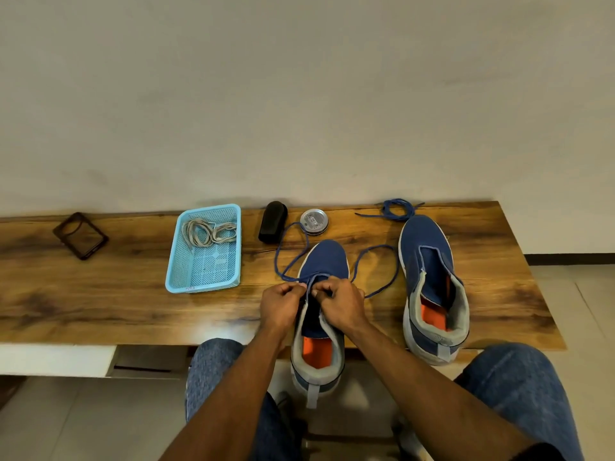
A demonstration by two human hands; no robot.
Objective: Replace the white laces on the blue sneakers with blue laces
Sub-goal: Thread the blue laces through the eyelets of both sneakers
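Now, L to R: white laces [206, 231] sit in basket [203, 249], done w/ those. Left hand [280, 304] & right hand [340, 299] each pinch blue lace [289, 257] at near sneaker [321, 294] eyelets; keep both ends even, pull snug. Far sneaker [432, 284] unlaced, spare lace [396, 209] behind it

Near blue sneaker [321, 294] toe-away on table edge, blue lace [382, 261] threaded at lowest eyelets, ends looping both sides. Second sneaker [429, 281] unlaced, right. Spare blue lace [396, 209] coiled behind. White laces [208, 232] in basket.
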